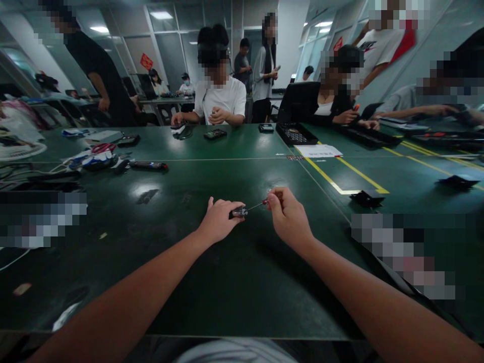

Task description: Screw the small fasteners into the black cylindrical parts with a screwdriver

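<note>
Near the middle of the green table [181, 262], my left hand [220, 220] pinches a small dark part [239, 212] between thumb and fingers. My right hand [288, 214] is closed on the reddish handle of a thin screwdriver [257, 205]. Its metal shaft points left, and the tip is at or very near the right end of the small part. Whether the tip touches it is too small to tell. Both forearms reach in from the table's front edge.
At the left lie a dark pen-shaped tool [148, 166], red-handled scissors [103, 147] and cables. Ahead, a person in white [221, 98] handles small items. A black case [297, 135], a white sheet [318, 150] and a black holder [367, 198] are to the right.
</note>
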Tool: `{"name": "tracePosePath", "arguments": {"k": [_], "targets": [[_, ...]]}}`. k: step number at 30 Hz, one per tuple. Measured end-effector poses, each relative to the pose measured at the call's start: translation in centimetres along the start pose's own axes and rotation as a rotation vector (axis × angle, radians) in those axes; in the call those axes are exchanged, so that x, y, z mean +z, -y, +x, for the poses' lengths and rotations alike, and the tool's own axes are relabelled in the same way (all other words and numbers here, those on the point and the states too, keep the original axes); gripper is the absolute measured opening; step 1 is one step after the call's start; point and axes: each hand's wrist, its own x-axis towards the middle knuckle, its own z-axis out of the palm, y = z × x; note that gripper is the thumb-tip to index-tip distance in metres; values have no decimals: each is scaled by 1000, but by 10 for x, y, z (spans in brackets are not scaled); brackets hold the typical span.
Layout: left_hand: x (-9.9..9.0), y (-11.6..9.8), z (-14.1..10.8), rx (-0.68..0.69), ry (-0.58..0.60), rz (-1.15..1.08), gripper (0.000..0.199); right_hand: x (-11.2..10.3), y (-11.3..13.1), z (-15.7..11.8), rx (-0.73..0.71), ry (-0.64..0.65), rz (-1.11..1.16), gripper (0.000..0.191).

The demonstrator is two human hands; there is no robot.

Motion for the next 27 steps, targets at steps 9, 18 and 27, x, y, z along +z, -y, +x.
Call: {"name": "tracePosePath", "arguments": {"k": [9,18,27], "targets": [[-2,5,2,11,-105,-118,33,-1,-1,1,23,-65,9,17],[-8,-3,-2,18,-134,-221,40,-1,-1,0,39,-92,44,20],[-5,-6,-4,45,86,38,27,-1,1,-1,16,-96,36,19]]}}
